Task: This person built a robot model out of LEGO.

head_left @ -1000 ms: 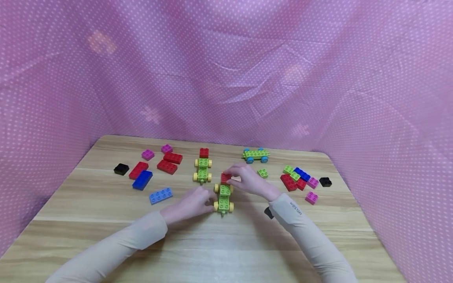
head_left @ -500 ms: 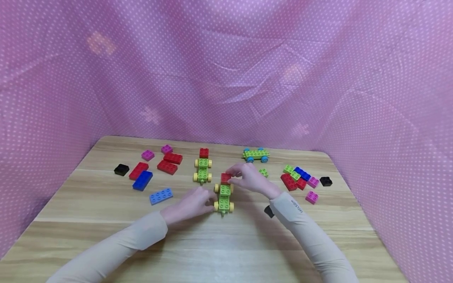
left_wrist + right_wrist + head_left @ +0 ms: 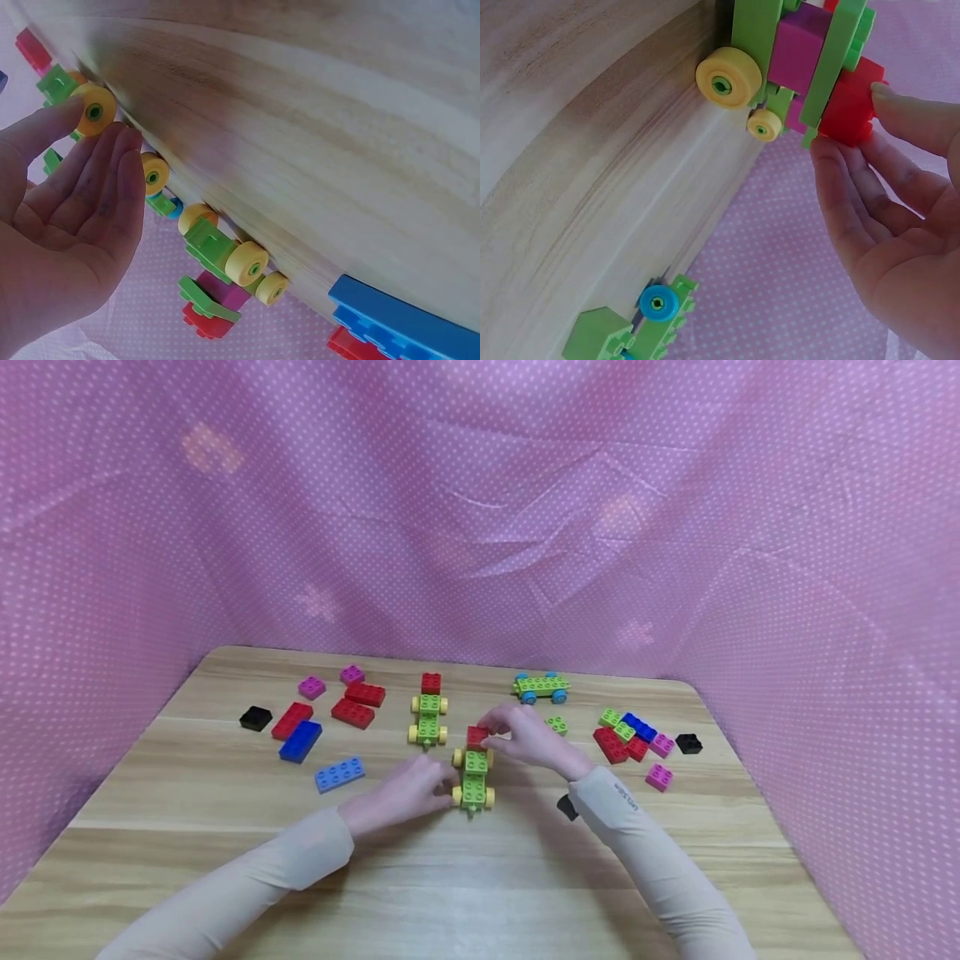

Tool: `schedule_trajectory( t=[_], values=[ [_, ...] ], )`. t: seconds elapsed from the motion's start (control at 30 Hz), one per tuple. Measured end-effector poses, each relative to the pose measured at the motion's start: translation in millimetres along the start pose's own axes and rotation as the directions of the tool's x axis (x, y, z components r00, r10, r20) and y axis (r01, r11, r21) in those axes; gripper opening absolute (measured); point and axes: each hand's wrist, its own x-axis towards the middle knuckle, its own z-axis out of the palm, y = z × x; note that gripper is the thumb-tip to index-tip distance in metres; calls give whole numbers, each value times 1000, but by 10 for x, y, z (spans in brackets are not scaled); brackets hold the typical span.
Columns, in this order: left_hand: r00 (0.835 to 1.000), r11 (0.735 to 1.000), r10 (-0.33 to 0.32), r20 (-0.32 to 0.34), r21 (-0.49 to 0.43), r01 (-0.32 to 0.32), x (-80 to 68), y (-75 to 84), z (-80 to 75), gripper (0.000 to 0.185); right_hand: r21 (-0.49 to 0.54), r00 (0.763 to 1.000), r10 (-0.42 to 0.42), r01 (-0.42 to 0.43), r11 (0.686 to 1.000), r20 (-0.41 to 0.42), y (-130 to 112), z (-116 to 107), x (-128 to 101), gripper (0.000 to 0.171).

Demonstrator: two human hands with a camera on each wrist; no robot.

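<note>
In the head view, a green toy car [image 3: 474, 789] with yellow wheels stands mid-table. My left hand [image 3: 408, 789] is at its near left side; in the left wrist view the thumb and fingers pinch a yellow wheel [image 3: 94, 111]. My right hand [image 3: 523, 737] pinches the red brick [image 3: 476, 738] at the car's far end. Seen in the right wrist view, that red brick sits on a green plate [image 3: 834, 60], above a magenta brick [image 3: 799, 49] on the car's base. Farther back is a similar car [image 3: 428, 727] with a red brick [image 3: 431, 682] at its far end.
On the left lie red bricks [image 3: 352, 712], a dark blue brick [image 3: 301, 742], a light blue brick [image 3: 340, 774] and a black brick [image 3: 256, 718]. A blue-wheeled green car base [image 3: 542, 686] stands at the back. Mixed bricks, including magenta [image 3: 659, 777], lie right; another black brick [image 3: 567, 807] is partly under the right sleeve.
</note>
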Motion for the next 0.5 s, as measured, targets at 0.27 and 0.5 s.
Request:
schedule_trajectory(
  t=[0.27,0.5],
  values=[
    [1000,1000,8,-12,7,-8,-6,14,-8,20,-1,1000,1,-1,1000,-5,-22,1,11,23],
    [1000,1000,5,-13,3,-5,-7,21,-3,20,27,1000,16,-16,1000,-7,-15,-4,6,23]
  ],
)
